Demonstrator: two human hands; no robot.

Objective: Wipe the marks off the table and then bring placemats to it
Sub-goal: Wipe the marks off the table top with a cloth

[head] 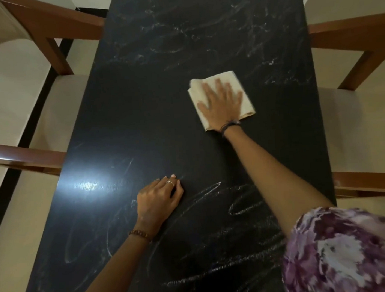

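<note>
1. Two bare hands were on a long black table (pixel 141 117), seen from above by a head-worn camera.
2. The right hand (pixel 220 104) lay flat with its fingers spread and straight, palm pressing down on a folded cream cloth (pixel 244 98). It gripped nothing; the fingers were not curled round the cloth.
3. The cloth sat directly under that hand, just right of the table's middle, its edges showing past the fingers at 12 o'clock, past the thumb at 9 o'clock and past the little finger at 3 o'clock. The hand was slightly blurred.
4. The left hand (pixel 158 201) rested on the tabletop at about 7 o'clock from the cloth and well apart from it, its fingers bent under and touching the surface, holding nothing. A ring showed on one finger and a beaded bracelet (pixel 139 234) on the wrist.
5. White chalk-like marks (pixel 211 189) looped over the near end of the table, at 6 o'clock from the cloth, and smeared marks spread across the far end at 12 o'clock.
6. Wooden chairs (pixel 55 50) with pale seats stood along both long sides.
</note>
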